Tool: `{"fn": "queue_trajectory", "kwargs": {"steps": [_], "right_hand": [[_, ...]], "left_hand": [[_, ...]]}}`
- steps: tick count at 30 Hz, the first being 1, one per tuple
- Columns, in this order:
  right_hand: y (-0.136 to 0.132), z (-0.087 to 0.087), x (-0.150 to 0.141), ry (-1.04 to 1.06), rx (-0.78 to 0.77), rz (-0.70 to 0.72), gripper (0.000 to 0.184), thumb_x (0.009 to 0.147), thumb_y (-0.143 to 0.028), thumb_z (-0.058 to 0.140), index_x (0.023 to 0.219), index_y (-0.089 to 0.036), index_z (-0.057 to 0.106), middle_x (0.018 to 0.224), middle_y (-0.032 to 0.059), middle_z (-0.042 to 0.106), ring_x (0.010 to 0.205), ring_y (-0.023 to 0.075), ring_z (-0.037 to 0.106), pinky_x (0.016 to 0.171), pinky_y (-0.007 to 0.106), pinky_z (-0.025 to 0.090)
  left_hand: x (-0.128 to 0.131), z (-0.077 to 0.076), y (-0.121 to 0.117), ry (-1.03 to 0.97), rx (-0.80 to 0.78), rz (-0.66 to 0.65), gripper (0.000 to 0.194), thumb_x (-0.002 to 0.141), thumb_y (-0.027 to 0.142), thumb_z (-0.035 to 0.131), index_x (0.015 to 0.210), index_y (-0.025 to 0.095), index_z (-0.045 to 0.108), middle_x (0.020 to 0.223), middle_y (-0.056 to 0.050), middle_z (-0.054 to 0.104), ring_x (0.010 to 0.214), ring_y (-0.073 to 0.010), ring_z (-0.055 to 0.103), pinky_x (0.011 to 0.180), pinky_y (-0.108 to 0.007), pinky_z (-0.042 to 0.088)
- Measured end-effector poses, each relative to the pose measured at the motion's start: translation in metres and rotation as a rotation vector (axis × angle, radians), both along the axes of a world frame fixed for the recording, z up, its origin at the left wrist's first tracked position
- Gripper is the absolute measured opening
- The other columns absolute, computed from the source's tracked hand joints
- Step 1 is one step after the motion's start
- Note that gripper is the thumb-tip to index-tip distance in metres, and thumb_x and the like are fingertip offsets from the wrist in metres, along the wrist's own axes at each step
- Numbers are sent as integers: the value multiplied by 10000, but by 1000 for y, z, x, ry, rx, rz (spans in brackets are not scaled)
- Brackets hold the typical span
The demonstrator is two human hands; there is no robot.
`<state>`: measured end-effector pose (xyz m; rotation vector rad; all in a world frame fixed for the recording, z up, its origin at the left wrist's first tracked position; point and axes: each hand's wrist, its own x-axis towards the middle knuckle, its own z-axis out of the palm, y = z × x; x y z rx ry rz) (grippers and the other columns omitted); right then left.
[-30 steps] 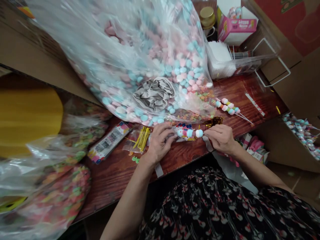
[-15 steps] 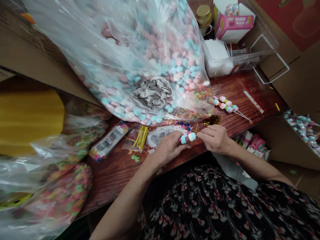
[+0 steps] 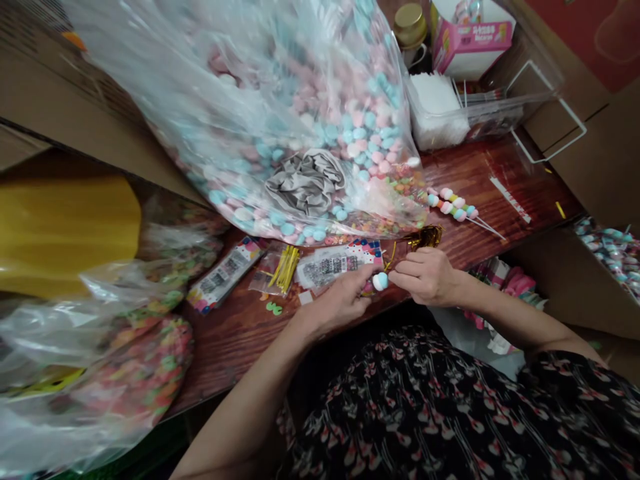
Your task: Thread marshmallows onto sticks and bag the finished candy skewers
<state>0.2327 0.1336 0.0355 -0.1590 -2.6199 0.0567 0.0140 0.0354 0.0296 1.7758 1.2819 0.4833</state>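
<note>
Near the table's front edge my left hand (image 3: 337,300) is closed around a marshmallow candy skewer (image 3: 381,281). A blue-and-white piece shows beyond its fingertips, and the rest is mostly hidden by the fingers. My right hand (image 3: 424,276) meets the skewer's right end in a pinch; whatever lies between its fingertips is too small to make out. Just behind the right hand is a bunch of gold twist ties (image 3: 426,236). Printed clear wrappers (image 3: 335,265) lie behind the left hand, beside a small bag of yellow twist ties (image 3: 284,270).
A huge clear bag of marshmallows (image 3: 300,120) fills the back, a grey scrunchie (image 3: 307,181) on it. Finished skewers (image 3: 455,203) lie at right, near a plastic bin (image 3: 493,117). Bags of gummy candy (image 3: 145,373) stand left. An open carton (image 3: 600,293) holds more skewers.
The view has shifted slightly. My left hand's fingers now cover more of the skewer, so fewer marshmallows show between the hands. My right hand remains pinched at the skewer's end.
</note>
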Motion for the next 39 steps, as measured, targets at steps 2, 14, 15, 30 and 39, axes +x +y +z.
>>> {"fn": "queue_trajectory", "kwargs": {"steps": [2,14,15,30,39], "right_hand": [[-7,-2,-4,-52,-72,-25,209,877,-124,449,817,-166,644,684,22,602,631,154,441,591,321,257],[-16,-16,-17,44,-214,-45,204,909,-156,464,815,-171,645,710,21,625,643,142,474,618,301,304],[-13,-14,-15,71,-182,-49,204,917,-162,465,854,-179,658,721,19,639,650,144,472,623,308,298],[-21,12,-19,-158,-76,-117,183,864,-106,472,806,-168,635,702,31,615,624,158,430,593,326,226],[-5,17,-19,-121,-11,79,189,976,-199,498,837,-210,627,754,2,634,704,141,447,647,338,224]], "left_hand": [[5,-2,1,41,25,-13,619,820,137,535,1419,198,391,1223,-104,643,1078,-233,619,967,-395,475],[-11,16,-1,205,48,57,924,708,333,769,1488,183,297,1308,-169,601,1147,-305,599,966,-442,474],[-16,19,-3,249,28,77,865,702,341,778,1447,183,368,1268,-154,628,1108,-302,614,942,-431,478],[1,-2,-13,500,30,232,270,733,188,604,1002,216,603,845,-41,701,784,-224,649,656,-294,408],[-2,2,-14,239,-85,84,167,728,258,660,887,212,638,841,-29,694,760,-200,616,693,-290,445]]}}
